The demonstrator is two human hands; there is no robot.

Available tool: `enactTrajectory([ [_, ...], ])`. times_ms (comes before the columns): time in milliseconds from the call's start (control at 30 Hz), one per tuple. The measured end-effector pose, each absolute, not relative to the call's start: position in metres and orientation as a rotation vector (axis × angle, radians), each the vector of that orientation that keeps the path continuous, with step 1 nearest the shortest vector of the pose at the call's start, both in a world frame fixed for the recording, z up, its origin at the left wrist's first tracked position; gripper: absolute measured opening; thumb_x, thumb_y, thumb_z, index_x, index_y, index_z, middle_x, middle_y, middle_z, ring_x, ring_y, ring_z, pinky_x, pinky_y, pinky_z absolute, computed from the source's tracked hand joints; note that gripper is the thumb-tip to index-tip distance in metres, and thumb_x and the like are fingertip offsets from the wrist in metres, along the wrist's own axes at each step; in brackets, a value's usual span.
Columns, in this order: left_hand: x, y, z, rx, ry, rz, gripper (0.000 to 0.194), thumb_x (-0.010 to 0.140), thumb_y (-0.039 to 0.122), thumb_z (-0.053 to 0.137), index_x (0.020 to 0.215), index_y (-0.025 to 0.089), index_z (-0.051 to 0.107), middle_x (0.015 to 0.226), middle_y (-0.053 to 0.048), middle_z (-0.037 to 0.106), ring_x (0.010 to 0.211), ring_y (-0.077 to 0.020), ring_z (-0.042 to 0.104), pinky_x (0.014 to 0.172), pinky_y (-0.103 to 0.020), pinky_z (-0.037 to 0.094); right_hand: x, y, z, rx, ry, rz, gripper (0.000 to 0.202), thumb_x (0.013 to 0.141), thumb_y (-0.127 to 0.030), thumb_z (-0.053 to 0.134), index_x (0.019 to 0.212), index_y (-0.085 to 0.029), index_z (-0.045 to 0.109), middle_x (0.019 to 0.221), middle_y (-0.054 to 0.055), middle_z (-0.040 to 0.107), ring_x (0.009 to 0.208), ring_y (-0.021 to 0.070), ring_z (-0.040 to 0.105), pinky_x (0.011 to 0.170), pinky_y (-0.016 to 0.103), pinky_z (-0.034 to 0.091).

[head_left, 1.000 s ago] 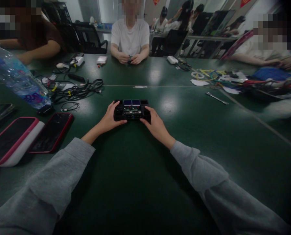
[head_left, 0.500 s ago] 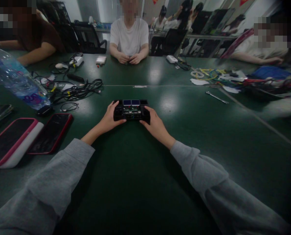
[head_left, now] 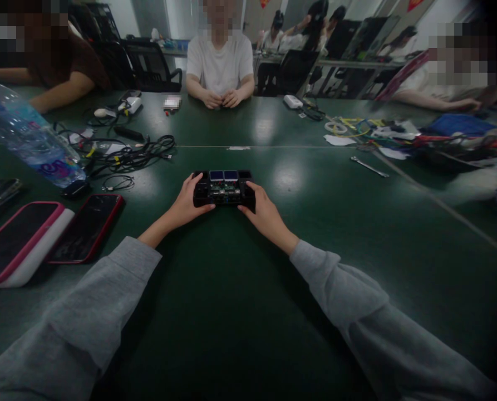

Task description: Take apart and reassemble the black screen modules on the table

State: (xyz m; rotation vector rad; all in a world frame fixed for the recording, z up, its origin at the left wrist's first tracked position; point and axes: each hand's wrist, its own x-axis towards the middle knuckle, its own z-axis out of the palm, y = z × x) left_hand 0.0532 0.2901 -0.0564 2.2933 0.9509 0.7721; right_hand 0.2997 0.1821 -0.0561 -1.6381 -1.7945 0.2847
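Observation:
A black electronic device [head_left: 224,188] with two small blue-tinted panels and an exposed circuit board lies at the middle of the dark green table [head_left: 223,289]. My left hand [head_left: 186,199] grips its left end, the thumb along the near edge and the fingers at the top. Its right end is held by my right hand [head_left: 265,207] in the same way, thumb at the near edge. The underside of the device is hidden.
Left are a water bottle [head_left: 35,139], a red-edged phone [head_left: 87,228], a pink-edged phone [head_left: 20,239] and black cables [head_left: 143,151]. Right are a wrench [head_left: 369,167] and a pile of wires [head_left: 398,131]. A person in a white shirt [head_left: 220,64] sits opposite.

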Motion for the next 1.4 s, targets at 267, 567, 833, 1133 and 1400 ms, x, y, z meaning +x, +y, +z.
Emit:
enactTrajectory([
  [267, 0.054, 0.289, -0.054, 2.295, 0.96, 0.766, 0.103, 0.071, 0.06, 0.073, 0.151, 0.018, 0.023, 0.159, -0.022, 0.021, 0.15, -0.0384, 0.013, 0.12, -0.059, 0.019, 0.3, 0.183, -0.058, -1.627, -1.809, 0.268, 0.067, 0.09, -0.03, 0.06, 0.148, -0.019, 0.029, 0.147, 0.018, 0.039, 0.13, 0.0365, 0.049, 0.106, 0.059, 0.045],
  [567, 0.053, 0.289, -0.055, 2.293, 0.952, 0.782, 0.103, 0.069, 0.062, 0.074, 0.15, 0.021, 0.025, 0.16, -0.021, 0.018, 0.151, -0.04, 0.01, 0.118, -0.062, 0.018, 0.299, 0.182, -0.058, -1.637, -1.806, 0.248, 0.064, 0.092, -0.035, 0.057, 0.147, -0.021, 0.028, 0.147, 0.017, 0.04, 0.129, 0.0359, 0.049, 0.105, 0.059, 0.046],
  [833, 0.053, 0.287, -0.054, 2.234, 1.004, 0.767, 0.099, 0.072, 0.066, 0.07, 0.15, 0.023, 0.026, 0.163, -0.019, 0.009, 0.151, -0.0389, 0.009, 0.119, -0.06, 0.019, 0.296, 0.178, -0.049, -1.656, -1.746, 0.232, 0.059, 0.095, -0.05, 0.052, 0.142, -0.016, 0.038, 0.139, 0.018, 0.049, 0.118, 0.0344, 0.058, 0.098, 0.055, 0.051],
  [1133, 0.052, 0.287, -0.057, 2.217, 0.985, 0.77, 0.089, 0.078, 0.067, 0.064, 0.149, 0.026, 0.03, 0.163, -0.016, 0.007, 0.151, -0.0388, 0.01, 0.118, -0.062, 0.02, 0.295, 0.174, -0.045, -1.681, -1.719, 0.205, 0.054, 0.097, -0.048, 0.048, 0.139, -0.016, 0.041, 0.134, 0.017, 0.053, 0.111, 0.0323, 0.061, 0.091, 0.053, 0.055],
  [1400, 0.052, 0.293, -0.068, 2.273, 0.953, 0.842, 0.093, 0.073, 0.062, 0.072, 0.148, 0.025, 0.031, 0.162, -0.017, 0.009, 0.15, -0.04, 0.012, 0.119, -0.061, 0.021, 0.298, 0.178, -0.053, -1.651, -1.734, 0.199, 0.056, 0.096, -0.045, 0.049, 0.144, -0.018, 0.036, 0.141, 0.018, 0.047, 0.123, 0.0346, 0.054, 0.102, 0.056, 0.048],
])
